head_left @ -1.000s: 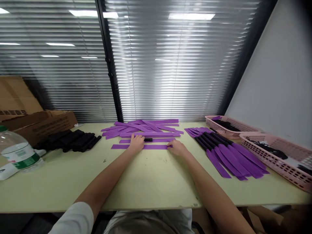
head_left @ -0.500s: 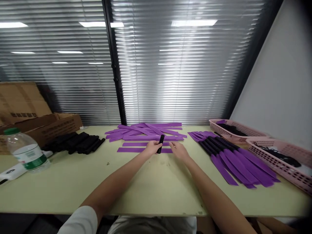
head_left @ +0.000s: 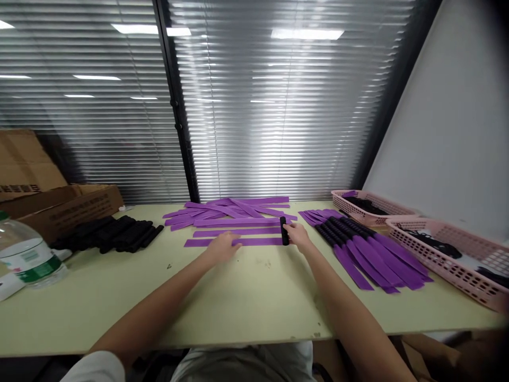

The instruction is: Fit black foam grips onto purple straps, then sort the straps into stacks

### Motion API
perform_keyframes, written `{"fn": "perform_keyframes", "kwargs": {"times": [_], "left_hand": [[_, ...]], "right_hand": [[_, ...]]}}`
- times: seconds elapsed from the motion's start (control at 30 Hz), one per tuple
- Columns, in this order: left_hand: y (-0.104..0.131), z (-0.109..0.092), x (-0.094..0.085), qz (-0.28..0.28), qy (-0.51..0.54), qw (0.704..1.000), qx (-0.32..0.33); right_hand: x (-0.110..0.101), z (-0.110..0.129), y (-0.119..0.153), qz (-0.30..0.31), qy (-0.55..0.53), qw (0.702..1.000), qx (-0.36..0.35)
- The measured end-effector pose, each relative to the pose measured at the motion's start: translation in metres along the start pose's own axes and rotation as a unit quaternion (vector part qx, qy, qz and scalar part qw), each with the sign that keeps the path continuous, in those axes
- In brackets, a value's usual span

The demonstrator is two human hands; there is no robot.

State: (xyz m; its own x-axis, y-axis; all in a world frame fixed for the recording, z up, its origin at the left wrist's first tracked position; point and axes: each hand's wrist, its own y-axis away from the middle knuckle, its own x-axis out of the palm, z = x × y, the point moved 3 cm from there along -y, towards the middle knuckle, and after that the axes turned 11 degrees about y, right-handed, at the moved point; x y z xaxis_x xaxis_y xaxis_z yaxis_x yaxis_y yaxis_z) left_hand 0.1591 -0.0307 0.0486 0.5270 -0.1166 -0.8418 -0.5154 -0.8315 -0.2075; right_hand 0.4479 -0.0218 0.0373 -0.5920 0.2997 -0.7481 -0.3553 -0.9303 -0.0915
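Note:
My right hand (head_left: 297,234) is closed around a black ribbed grip (head_left: 283,231), held upright at the right end of the nearest purple strip (head_left: 262,241). My left hand (head_left: 223,248), slightly blurred, is over the left half of that strip with its fingers apart and nothing visible in them. A second purple strip (head_left: 254,231) lies parallel just behind it. Farther back is a loose heap of purple strips (head_left: 222,210). To the right, several purple strips with black ribbed grips (head_left: 338,231) around them lie fanned out side by side.
A pile of black grips (head_left: 119,233) sits at the left, in front of an open cardboard box (head_left: 75,207). A plastic bottle (head_left: 29,254) stands at the left edge. Two pink baskets (head_left: 449,270) with black items stand at the right. Window blinds (head_left: 254,132) rise behind the table.
The black grip has passed from my left hand to my right, at the strip's right end. My left hand has moved left and opened. The view has shifted slightly to the right.

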Motion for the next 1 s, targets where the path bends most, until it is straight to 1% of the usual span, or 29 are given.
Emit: {"fn": "perform_keyframes", "kwargs": {"times": [0.03,0.1,0.13,0.2,0.3,0.5,0.6,0.7,0.77,0.83,0.9,0.93,1.0], "left_hand": [[0.008,0.013,-0.006,-0.002,-0.016,1.000,-0.002],[0.021,0.033,-0.014,0.007,-0.035,0.999,0.023],[0.026,0.041,-0.015,0.022,-0.045,0.998,0.041],[0.031,0.051,-0.015,0.044,-0.045,0.996,0.055],[0.033,0.054,-0.010,0.056,-0.020,0.997,0.058],[0.034,0.046,-0.004,0.046,0.009,0.998,0.051],[0.036,0.045,-0.005,0.032,0.028,0.998,0.053],[0.035,0.049,-0.010,-0.009,0.034,0.998,0.055],[0.032,0.055,-0.016,-0.037,0.030,0.998,0.047],[0.030,0.064,-0.024,-0.064,0.027,0.997,0.032],[0.029,0.074,-0.032,-0.091,0.030,0.995,0.014],[0.028,0.079,-0.036,-0.104,0.033,0.994,0.003],[0.028,0.088,-0.042,-0.125,0.040,0.991,-0.019]], "right_hand": [[-0.005,-0.006,-0.002,-0.008,0.035,0.999,0.011],[-0.012,-0.017,-0.004,-0.017,0.104,0.994,0.036],[-0.014,-0.021,-0.004,-0.019,0.134,0.990,0.045],[-0.017,-0.028,-0.003,-0.018,0.181,0.981,0.061],[-0.017,-0.032,-0.002,-0.009,0.230,0.970,0.075],[-0.019,-0.028,0.002,0.008,0.276,0.957,0.083],[-0.019,-0.025,0.004,0.013,0.277,0.957,0.089],[-0.017,-0.022,0.007,0.013,0.266,0.959,0.095],[-0.015,-0.016,0.009,0.016,0.249,0.965,0.084],[-0.013,-0.006,0.011,0.032,0.220,0.974,0.050],[-0.011,0.004,0.014,0.044,0.158,0.986,0.003],[-0.012,0.009,0.015,0.041,0.117,0.992,-0.021],[-0.015,0.015,0.017,0.012,0.059,0.997,-0.056]]}}
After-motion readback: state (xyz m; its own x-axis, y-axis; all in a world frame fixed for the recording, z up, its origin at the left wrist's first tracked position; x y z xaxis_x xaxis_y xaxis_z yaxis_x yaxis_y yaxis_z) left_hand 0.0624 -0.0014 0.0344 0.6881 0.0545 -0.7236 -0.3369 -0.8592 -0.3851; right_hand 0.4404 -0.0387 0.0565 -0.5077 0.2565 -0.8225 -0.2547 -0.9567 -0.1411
